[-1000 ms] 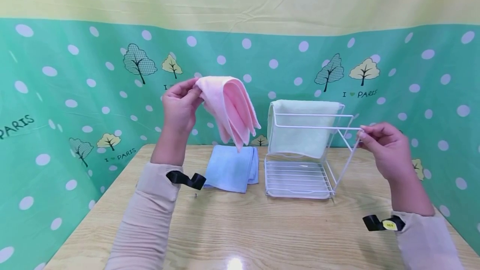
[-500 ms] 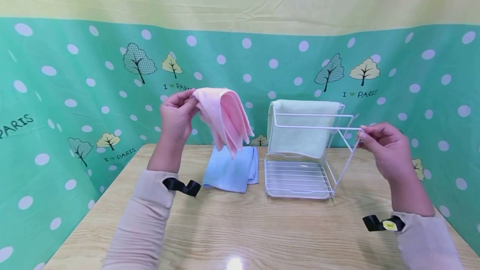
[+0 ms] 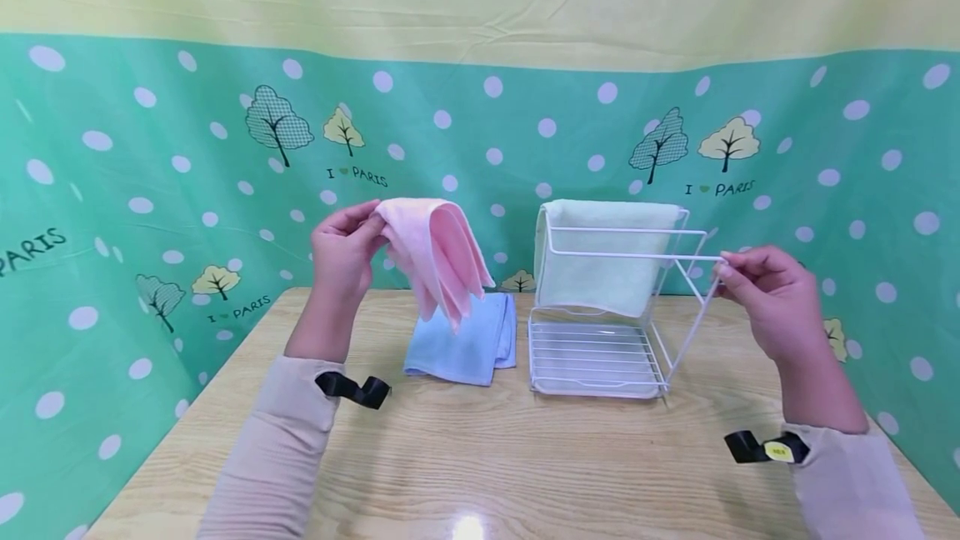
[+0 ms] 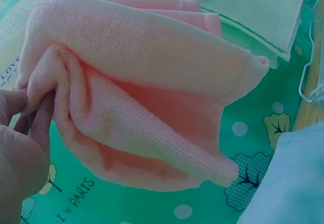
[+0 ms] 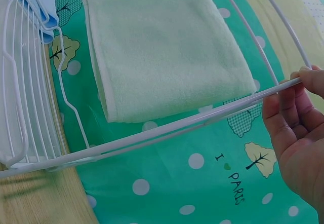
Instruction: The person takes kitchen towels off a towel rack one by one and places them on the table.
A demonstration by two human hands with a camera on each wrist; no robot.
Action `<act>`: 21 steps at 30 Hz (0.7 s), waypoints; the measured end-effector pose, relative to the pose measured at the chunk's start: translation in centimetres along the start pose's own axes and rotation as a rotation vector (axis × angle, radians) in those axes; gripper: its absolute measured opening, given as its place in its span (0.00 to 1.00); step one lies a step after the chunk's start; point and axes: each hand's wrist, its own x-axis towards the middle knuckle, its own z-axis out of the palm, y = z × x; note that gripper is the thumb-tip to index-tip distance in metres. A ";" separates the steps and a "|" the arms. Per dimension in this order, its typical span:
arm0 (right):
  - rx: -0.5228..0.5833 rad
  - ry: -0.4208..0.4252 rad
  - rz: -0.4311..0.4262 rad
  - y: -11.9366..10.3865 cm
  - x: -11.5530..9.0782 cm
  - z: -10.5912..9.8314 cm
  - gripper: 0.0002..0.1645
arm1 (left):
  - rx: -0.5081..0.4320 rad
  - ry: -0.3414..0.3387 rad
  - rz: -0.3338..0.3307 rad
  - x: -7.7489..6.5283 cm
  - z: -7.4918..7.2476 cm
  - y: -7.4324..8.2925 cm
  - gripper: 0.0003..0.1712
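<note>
My left hand [image 3: 343, 252] pinches a folded pink towel [image 3: 427, 248] by one edge, up in the air left of the rack. In the left wrist view the pink towel [image 4: 147, 57] hangs in loose folds from the thumb and fingers. On the right, my right hand [image 3: 776, 298] grips the upper front corner of a white wire rack [image 3: 637, 256] between thumb and fingers. A folded pale green towel [image 3: 600, 273] hangs over the rack's rear top bar. The folded blue towel [image 3: 461, 348] lies on the table, its upper part overlapped by the pink one in the head view.
The rack's lower wire shelf [image 3: 592, 352] sits over a clear tray on the wooden table [image 3: 525, 465]. Behind and beside the table hangs a green and yellow patterned curtain [image 3: 480, 123].
My left hand has come down and slightly left with the pink towel, which now hangs lower in front of the blue towel. The right hand and the rack have stayed still.
</note>
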 end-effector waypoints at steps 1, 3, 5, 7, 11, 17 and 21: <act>-0.003 0.002 0.001 0.0 0.0 0.0 0.05 | 0.010 0.008 -0.002 0.0 -0.2 -0.1 0.10; -0.004 0.004 0.005 0.0 0.0 -0.1 0.06 | 0.013 0.029 -0.017 -0.1 -0.6 -0.3 0.09; -0.005 0.006 0.005 0.1 0.0 -0.1 0.06 | -0.001 0.053 -0.043 -0.2 -1.0 -0.5 0.09; -0.003 0.005 0.003 0.1 0.0 -0.1 0.06 | -0.003 0.081 -0.068 -0.3 -1.3 -0.7 0.09; 0.001 0.004 0.000 0.1 0.0 -0.1 0.06 | -0.022 0.130 -0.118 -0.6 -2.0 -1.1 0.09; 0.012 -0.001 -0.010 0.2 0.0 -0.1 0.05 | -0.026 0.194 -0.161 -1.3 -3.0 -2.5 0.10; 0.018 -0.007 -0.012 0.2 0.0 -0.1 0.05 | -0.019 0.220 -0.186 -2.2 -3.4 -3.3 0.10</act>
